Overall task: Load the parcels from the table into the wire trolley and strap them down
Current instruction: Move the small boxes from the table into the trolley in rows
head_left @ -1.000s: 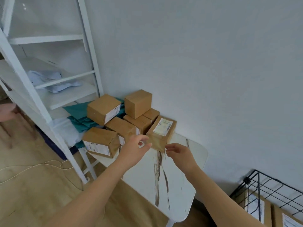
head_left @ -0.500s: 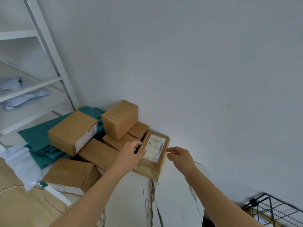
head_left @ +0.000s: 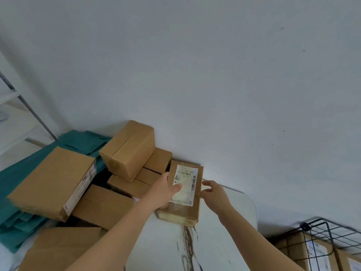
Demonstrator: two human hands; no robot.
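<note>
A plain pale grey-white wall (head_left: 214, 65) fills most of the view, evenly and softly lit, marked only by a few small dark specks (head_left: 282, 28) toward its upper right. At the far left edge stands a white shelf unit (head_left: 11, 118) with a thin grey post (head_left: 29, 106) slanting down toward the wall's foot. Below, a white worktop (head_left: 220, 241) sits against the wall, its far right corner (head_left: 252, 202) rounded, and a brown streak (head_left: 188, 247) runs along its surface toward the near edge.
</note>
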